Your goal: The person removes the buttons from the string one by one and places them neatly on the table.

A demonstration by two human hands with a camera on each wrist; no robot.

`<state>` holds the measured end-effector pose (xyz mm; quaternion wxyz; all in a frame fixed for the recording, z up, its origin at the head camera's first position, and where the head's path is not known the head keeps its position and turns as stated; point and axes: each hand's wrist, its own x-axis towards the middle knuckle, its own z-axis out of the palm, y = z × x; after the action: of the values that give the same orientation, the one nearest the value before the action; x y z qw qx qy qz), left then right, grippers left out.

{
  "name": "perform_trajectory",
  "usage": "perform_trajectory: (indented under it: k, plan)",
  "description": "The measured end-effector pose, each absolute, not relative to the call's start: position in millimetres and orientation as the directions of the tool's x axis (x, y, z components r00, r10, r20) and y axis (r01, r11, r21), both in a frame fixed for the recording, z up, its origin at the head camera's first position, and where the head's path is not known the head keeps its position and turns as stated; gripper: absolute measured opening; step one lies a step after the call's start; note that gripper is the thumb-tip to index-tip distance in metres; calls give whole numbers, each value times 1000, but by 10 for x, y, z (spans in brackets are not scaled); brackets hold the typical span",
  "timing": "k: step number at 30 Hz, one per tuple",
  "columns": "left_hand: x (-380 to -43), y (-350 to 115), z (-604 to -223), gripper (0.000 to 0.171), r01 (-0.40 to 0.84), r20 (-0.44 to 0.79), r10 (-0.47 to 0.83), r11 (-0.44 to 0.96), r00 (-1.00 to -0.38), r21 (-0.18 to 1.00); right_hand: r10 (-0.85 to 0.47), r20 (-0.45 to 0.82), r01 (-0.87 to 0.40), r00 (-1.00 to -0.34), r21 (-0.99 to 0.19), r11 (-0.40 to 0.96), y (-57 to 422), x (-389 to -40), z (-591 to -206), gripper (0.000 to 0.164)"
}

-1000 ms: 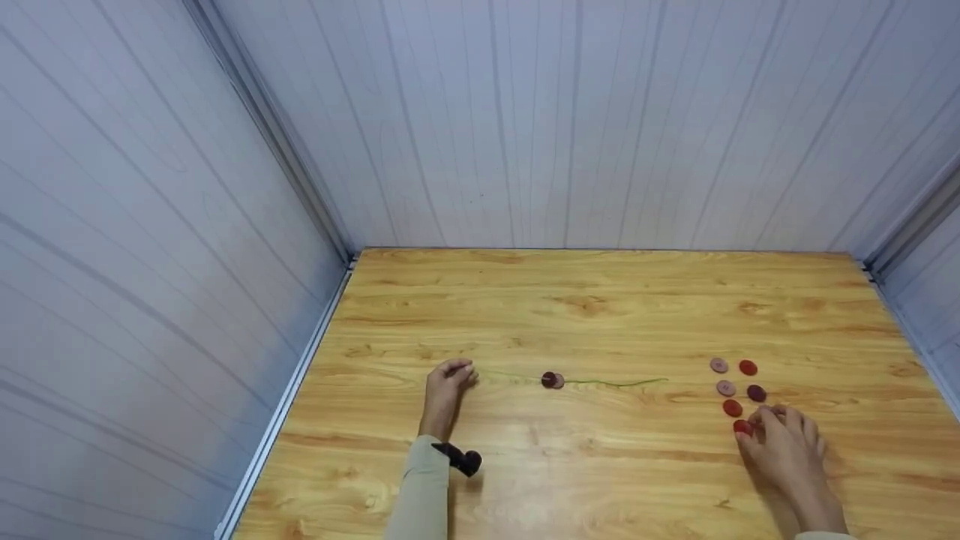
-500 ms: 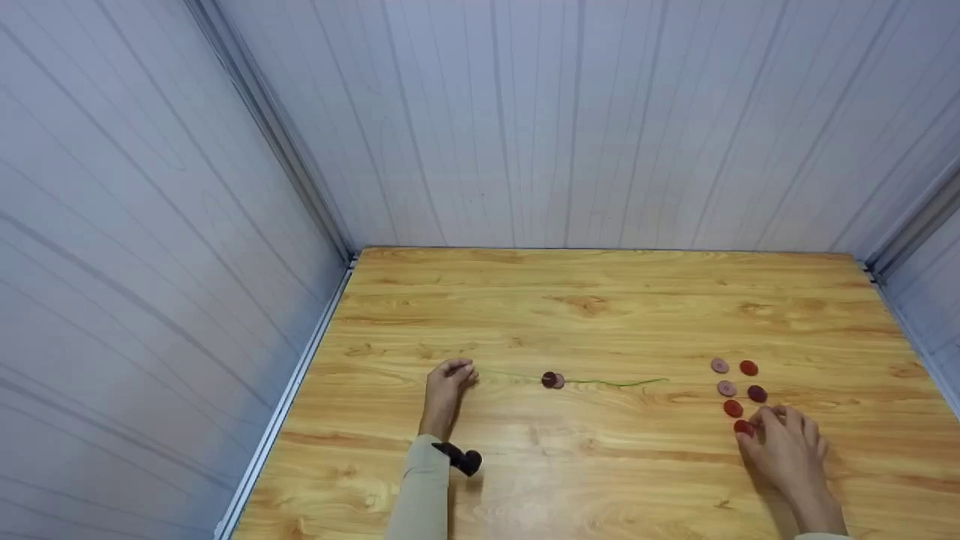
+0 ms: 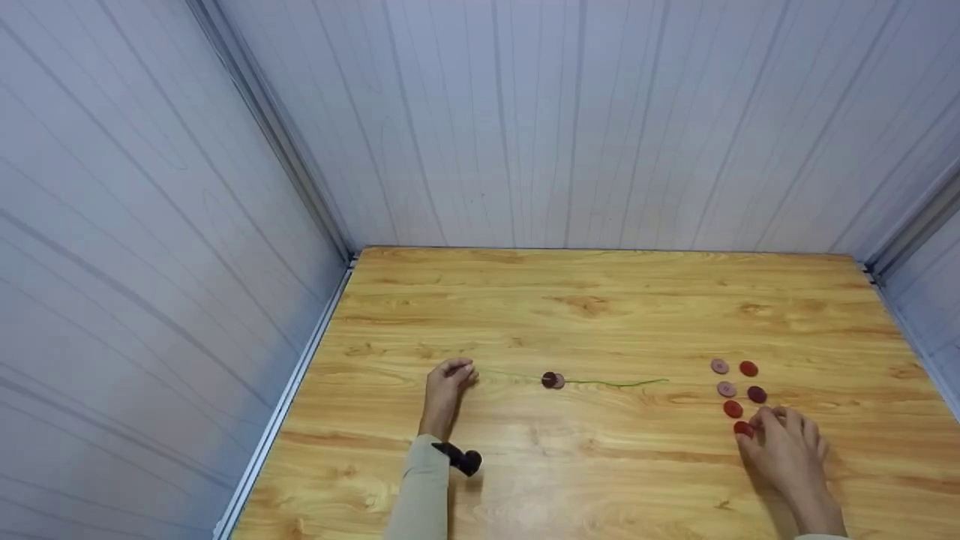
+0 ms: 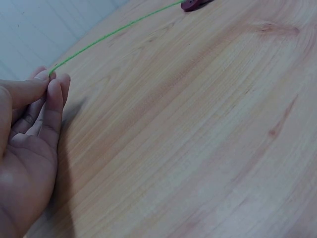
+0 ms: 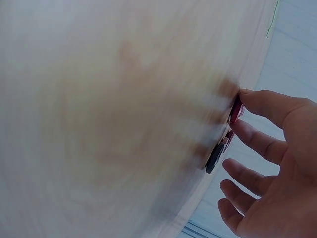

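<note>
My left hand (image 3: 446, 386) pinches the end of a green string (image 4: 114, 33) between thumb and fingertips, just above the table. Along the string (image 3: 630, 385), a dark maroon button (image 3: 549, 379) and a pink button (image 3: 559, 382) lie overlapping, with the string's free end stretching to the right. At the right, my right hand (image 3: 791, 454) has thumb and index finger on opposite edges of a red button (image 3: 742, 428), pinching it at the table surface. In the right wrist view this button (image 5: 237, 110) shows edge-on between the fingertips; the other fingers are spread.
Beyond the right hand lie two pink buttons (image 3: 720, 366), two more red buttons (image 3: 733, 409) and a dark maroon button (image 3: 757, 394). The wooden table (image 3: 585, 304) meets pale panel walls (image 3: 540, 127) at its back and sides. A black camera (image 3: 461, 459) sits on the left wrist.
</note>
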<state>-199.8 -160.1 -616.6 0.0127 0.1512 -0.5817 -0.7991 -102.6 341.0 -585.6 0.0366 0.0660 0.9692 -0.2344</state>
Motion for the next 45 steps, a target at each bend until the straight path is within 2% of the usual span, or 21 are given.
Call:
perform_trajectory:
  k: [11, 26, 32, 45]
  plan:
    - [-1990, -1611, -6176, 20, -152, -212, -182, -296, -960, 943, 92, -65, 112, -994, -464, 879, 3381, -1039, -5752, 44]
    - [-2005, -1608, -6188, 24, -149, -210, -192, -288, -959, 946, 13, 128, -58, -992, -529, 847, 2945, -1340, -5532, 32]
    - [-1996, -1602, -6175, 25, -156, -213, -191, -277, -958, 948, -45, 182, -136, -982, -530, 837, 2697, -1495, -5481, 33]
    - [-1986, -1634, -6152, 29, -196, -243, -147, -280, -959, 940, -107, 186, -194, -977, -551, 812, 2234, -1680, -5496, 33]
